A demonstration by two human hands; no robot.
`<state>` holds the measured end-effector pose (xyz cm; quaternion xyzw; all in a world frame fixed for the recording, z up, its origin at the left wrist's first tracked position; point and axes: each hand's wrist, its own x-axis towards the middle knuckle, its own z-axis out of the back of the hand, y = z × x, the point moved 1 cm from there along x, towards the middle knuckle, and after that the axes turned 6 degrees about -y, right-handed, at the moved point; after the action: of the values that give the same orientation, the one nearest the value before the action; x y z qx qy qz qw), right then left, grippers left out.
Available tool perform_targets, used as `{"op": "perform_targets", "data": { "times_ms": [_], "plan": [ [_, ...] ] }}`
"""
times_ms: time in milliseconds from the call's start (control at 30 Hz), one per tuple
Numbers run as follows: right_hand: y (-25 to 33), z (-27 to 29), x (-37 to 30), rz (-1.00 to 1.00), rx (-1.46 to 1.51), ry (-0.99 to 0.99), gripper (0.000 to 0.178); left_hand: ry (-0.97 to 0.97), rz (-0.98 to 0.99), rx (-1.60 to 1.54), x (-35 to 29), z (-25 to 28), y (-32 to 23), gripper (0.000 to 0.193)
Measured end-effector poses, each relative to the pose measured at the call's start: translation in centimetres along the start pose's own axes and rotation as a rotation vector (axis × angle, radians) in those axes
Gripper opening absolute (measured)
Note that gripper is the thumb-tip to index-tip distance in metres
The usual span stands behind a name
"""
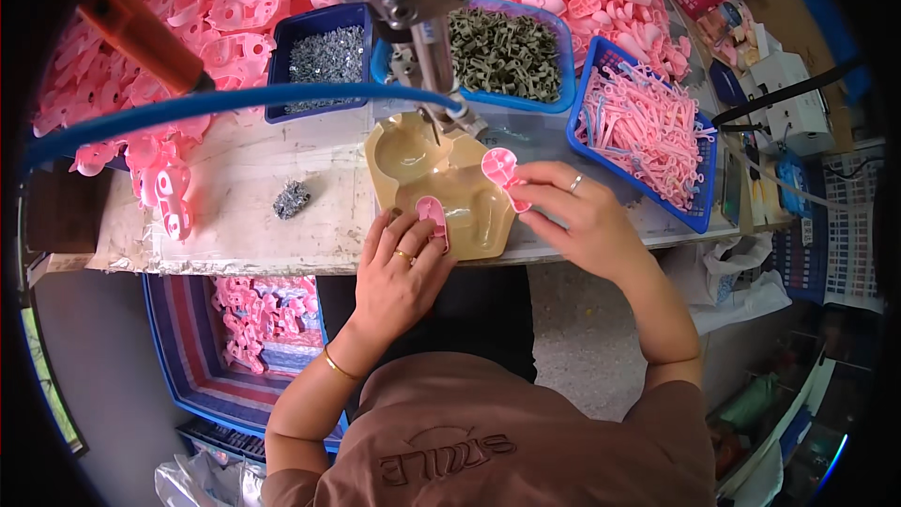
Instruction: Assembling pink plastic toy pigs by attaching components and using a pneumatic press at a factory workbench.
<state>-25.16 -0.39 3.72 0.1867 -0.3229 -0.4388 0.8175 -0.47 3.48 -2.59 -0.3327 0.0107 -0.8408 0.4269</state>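
Observation:
A tan moulded fixture [389,188] with shaped hollows lies at the table's front edge. My left hand [402,263] rests over its near left side, fingers bent against a pink plastic part [431,211]. A small dark piece [393,214] shows at those fingertips, too small to make out. My right hand [584,221] pinches another pink plastic part [500,169], rounded at its top, just over the fixture's right edge. Above the fixture, the thin tip of a metal screwdriving head [436,56] points down, apart from both hands.
Behind stand a dark blue tray of screws [328,54], a blue tray of grey-green clips [507,52] and a blue basket of thin pink pieces [643,131]. Pink shells [235,9] pile at left. A blue hose [244,97] crosses in front. Loose screws [291,198] lie left.

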Motion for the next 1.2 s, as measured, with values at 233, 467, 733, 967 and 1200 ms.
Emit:
{"op": "perform_targets", "data": {
  "times_ms": [233, 467, 733, 967, 1200],
  "plan": [
    [0.3, -3.2, -1.7, 0.145, -0.128, 0.077, 0.015, 0.004, 0.021, 0.005, 0.2, -0.1, -0.4, 0.030],
    [1.4, -4.1, -0.5, 0.222, -0.236, 0.150, 0.014, -0.011, 0.048, -0.082, -0.2, 0.5, 0.2, 0.034],
    [2.6, -3.1, 2.1, 0.125, -0.261, 0.295, 0.018, -0.320, 0.434, 0.509, -0.9, 8.8, 14.7, 0.045],
    [2.8, -2.5, 2.4, 0.133, -0.170, 0.217, 0.015, -0.409, 0.866, 0.509, -10.1, 13.2, 24.2, 0.068],
    [0.3, -4.8, 2.1, 0.314, -0.126, 0.161, 0.016, -0.723, 0.839, 0.295, -10.6, 9.5, 24.3, 0.056]
  ]
}}
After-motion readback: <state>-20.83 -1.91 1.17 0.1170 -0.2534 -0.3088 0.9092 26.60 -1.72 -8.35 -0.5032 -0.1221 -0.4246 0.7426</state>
